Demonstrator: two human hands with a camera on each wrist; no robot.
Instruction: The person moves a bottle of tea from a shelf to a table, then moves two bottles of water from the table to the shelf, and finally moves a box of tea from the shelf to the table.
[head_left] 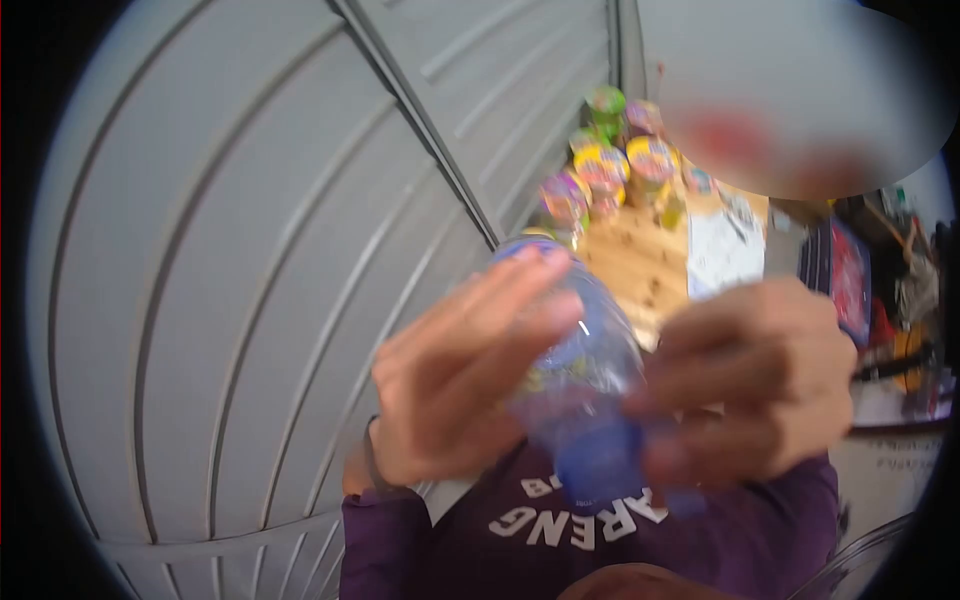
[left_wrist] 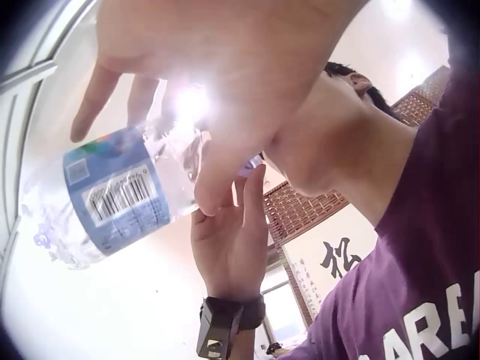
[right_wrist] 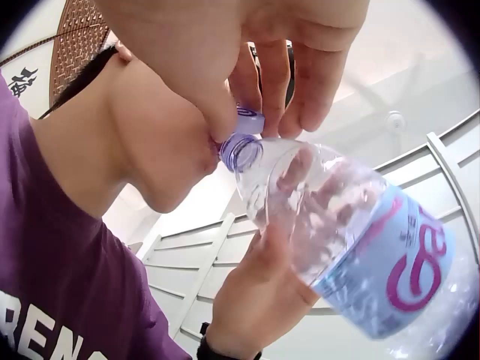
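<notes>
A clear plastic water bottle (head_left: 598, 345) with a blue label (right_wrist: 390, 262) is tilted in front of the person's chest, its neck (right_wrist: 243, 154) toward the person. My left hand (head_left: 465, 375) holds the bottle's upper body, thumb on one side and fingers on the other. At the neck end, my right hand (head_left: 760, 385) pinches the blue-violet bottle cap (right_wrist: 250, 121) between thumb and fingers. The cap sits tilted beside the neck's rim in the right wrist view. A barcode (left_wrist: 120, 196) shows on the label in the left wrist view. Motion blurs both hands in the head view.
A wooden table (head_left: 635, 255) lies beyond the hands, with several colourful lidded cups (head_left: 600, 170) grouped at its far left and a white paper sheet (head_left: 725, 255) on it. A grey ribbed wall (head_left: 250, 280) stands close on the left.
</notes>
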